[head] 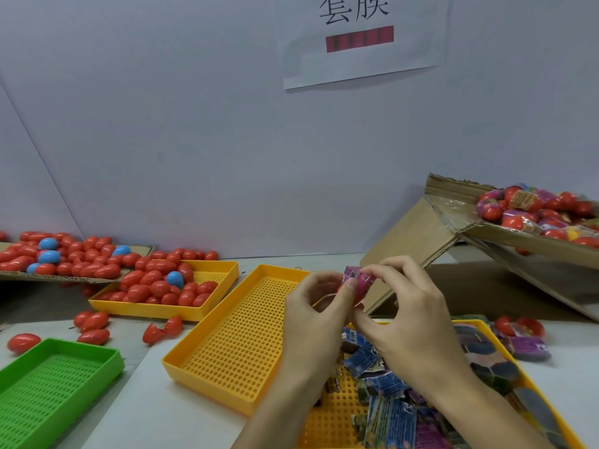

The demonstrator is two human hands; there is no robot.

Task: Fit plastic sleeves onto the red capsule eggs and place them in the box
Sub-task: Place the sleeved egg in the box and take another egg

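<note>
Holding a red capsule egg (351,294) between them just above the near end of the empty yellow tray (240,338), both hands work a pink plastic sleeve (358,276) over its top: the left hand (316,314) has a curled grip round the egg's side, and the right hand (408,322) pinches the sleeve's upper edge with thumb and forefinger. The pale table (181,416) beneath that tray meets a plain white wall (194,140) bearing a paper sign (363,37). Right of the empty tray, touching it, a second yellow tray (334,422) holds a heap of flat printed sleeves (389,406). Left of it, a third yellow tray (207,306) is full of red eggs with one blue, and more lie on a cardboard sheet (58,279) behind. A green tray (55,380) sits further left. Beyond the hands, a tilted cardboard box (460,202) holds sleeved eggs (531,210).
</note>
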